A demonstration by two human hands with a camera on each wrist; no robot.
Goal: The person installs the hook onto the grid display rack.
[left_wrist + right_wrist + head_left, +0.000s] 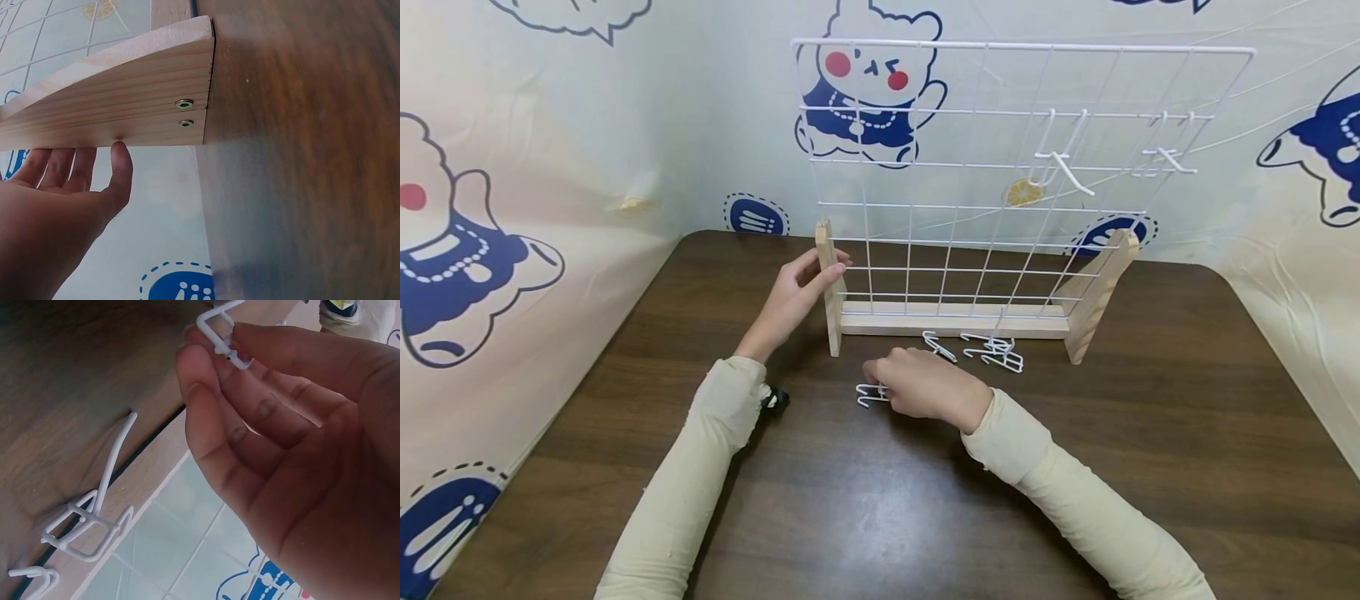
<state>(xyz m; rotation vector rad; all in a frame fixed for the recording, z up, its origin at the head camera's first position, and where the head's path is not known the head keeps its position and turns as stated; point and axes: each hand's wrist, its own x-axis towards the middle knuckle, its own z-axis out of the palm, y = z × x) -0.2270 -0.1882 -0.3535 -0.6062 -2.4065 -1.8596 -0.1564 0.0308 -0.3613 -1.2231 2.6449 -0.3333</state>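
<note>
My left hand (797,287) holds the back edge of the wooden side support (125,94) of a white wire grid rack (910,207), with the thumb near the edge and the fingers partly hidden behind the wood. My right hand (925,385) is low over the table in front of the rack. Between thumb and fingers it pinches a white wire hook (219,337), whose prongs stick out to the left in the head view. More white wire hooks (84,525) lie close by, at the foot of the rack.
Two wire hooks hang on the grid's right part, one (1060,158) left of the other (1168,154). A wooden crossbar (955,321) joins the left support to the right support (1097,296). The brown table (850,517) meets a printed cloth backdrop (700,125) behind.
</note>
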